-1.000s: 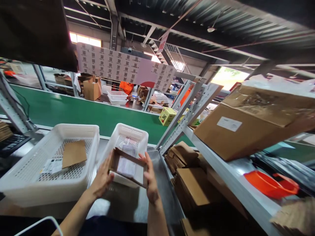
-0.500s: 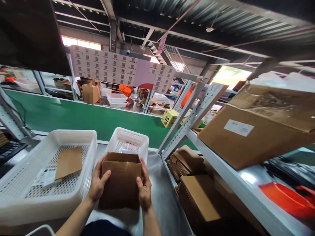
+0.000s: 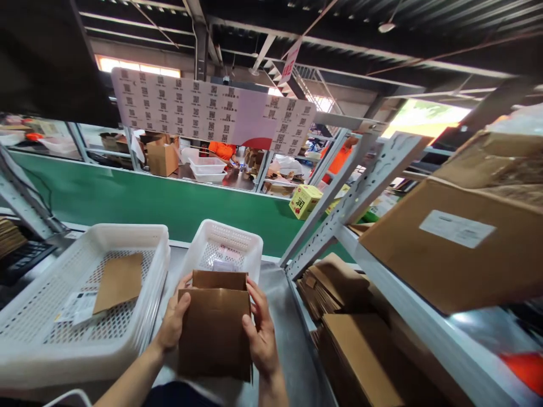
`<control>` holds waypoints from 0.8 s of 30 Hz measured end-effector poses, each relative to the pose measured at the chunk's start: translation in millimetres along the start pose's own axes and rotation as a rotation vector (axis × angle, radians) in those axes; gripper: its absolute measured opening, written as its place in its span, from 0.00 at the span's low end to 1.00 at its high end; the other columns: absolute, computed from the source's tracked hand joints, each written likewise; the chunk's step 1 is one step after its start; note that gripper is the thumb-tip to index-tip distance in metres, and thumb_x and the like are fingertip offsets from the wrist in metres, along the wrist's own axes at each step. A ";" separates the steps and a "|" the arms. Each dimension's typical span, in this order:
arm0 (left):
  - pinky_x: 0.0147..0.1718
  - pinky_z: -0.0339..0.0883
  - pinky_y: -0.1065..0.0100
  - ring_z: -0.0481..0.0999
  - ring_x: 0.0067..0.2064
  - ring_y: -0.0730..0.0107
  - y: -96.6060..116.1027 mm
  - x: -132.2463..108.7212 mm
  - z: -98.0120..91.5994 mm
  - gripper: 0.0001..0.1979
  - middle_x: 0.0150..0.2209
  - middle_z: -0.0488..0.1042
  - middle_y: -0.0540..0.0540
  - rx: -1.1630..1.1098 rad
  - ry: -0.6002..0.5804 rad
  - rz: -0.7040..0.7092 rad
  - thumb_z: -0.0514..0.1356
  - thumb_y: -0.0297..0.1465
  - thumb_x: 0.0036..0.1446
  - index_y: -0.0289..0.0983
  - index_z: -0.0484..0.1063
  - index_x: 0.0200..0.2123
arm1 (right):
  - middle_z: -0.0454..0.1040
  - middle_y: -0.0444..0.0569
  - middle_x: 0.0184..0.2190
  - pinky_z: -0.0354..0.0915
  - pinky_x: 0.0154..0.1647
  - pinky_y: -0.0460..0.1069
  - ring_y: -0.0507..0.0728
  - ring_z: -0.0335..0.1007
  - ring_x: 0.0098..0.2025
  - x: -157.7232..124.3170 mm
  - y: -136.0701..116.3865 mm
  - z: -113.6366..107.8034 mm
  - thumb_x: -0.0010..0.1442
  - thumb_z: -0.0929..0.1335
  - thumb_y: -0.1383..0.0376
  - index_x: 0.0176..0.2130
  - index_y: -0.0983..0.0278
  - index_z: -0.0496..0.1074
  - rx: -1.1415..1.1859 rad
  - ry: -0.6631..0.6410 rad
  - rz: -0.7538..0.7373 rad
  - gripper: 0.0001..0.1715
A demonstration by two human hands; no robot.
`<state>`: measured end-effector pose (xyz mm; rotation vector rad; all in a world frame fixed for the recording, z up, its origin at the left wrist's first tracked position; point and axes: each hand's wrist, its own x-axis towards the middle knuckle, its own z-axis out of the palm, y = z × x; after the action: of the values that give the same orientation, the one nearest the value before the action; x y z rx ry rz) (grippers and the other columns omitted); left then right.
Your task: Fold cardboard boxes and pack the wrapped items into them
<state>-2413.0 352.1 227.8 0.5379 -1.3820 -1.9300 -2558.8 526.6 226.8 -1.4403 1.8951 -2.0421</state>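
Between both hands I hold a small brown cardboard box [image 3: 214, 333], upright over the metal table. Its top opening faces up and its far flap stands raised. My left hand [image 3: 175, 317] grips the left side, thumb on the near face and fingers behind. Around the right side is my right hand [image 3: 259, 325], its thumb near the front edge and its fingers along the upper corner. Just beyond the box sits a small white perforated basket [image 3: 231, 234] with a few small items inside, partly hidden by the box.
To the left, stacked white baskets [image 3: 159, 271] hold a cardboard piece [image 3: 119, 280] and a printed label sheet [image 3: 76, 306]. Folded cartons [image 3: 356, 339] fill the space under the right shelf [image 3: 407, 288], which carries a big carton [image 3: 458, 249]. A green panel [image 3: 127, 200] borders the back.
The box has come slightly nearer and to the right in view, and its far flap stands further apart from the near face. My view has shifted a little.
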 end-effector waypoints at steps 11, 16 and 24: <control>0.70 0.62 0.43 0.68 0.71 0.37 4.4 -3.2 1.7 0.31 0.66 0.73 0.35 0.231 -0.005 0.187 0.72 0.51 0.58 0.42 0.79 0.60 | 0.82 0.52 0.49 0.73 0.58 0.60 0.66 0.76 0.57 -9.5 20.3 5.6 0.74 0.65 0.46 0.47 0.56 0.82 0.022 0.115 0.142 0.23; 0.64 0.70 0.50 0.76 0.63 0.46 2.9 -3.8 8.2 0.28 0.59 0.77 0.39 0.176 -0.079 0.243 0.69 0.39 0.62 0.47 0.75 0.64 | 0.67 0.56 0.70 0.75 0.55 0.58 0.65 0.74 0.63 -17.1 14.4 19.3 0.67 0.73 0.54 0.68 0.51 0.66 0.226 0.427 0.171 0.35; 0.58 0.76 0.49 0.79 0.58 0.45 36.2 -2.0 -0.3 0.18 0.53 0.80 0.37 0.795 -0.507 0.494 0.69 0.36 0.61 0.46 0.84 0.54 | 0.80 0.48 0.36 0.75 0.53 0.57 0.62 0.77 0.52 8.1 -15.6 -4.4 0.66 0.69 0.68 0.33 0.57 0.79 -0.100 0.139 -0.176 0.11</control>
<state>-2400.8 346.4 261.5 0.0126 -2.3578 -1.1008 -2557.5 529.7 244.6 -1.5789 2.0159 -2.2075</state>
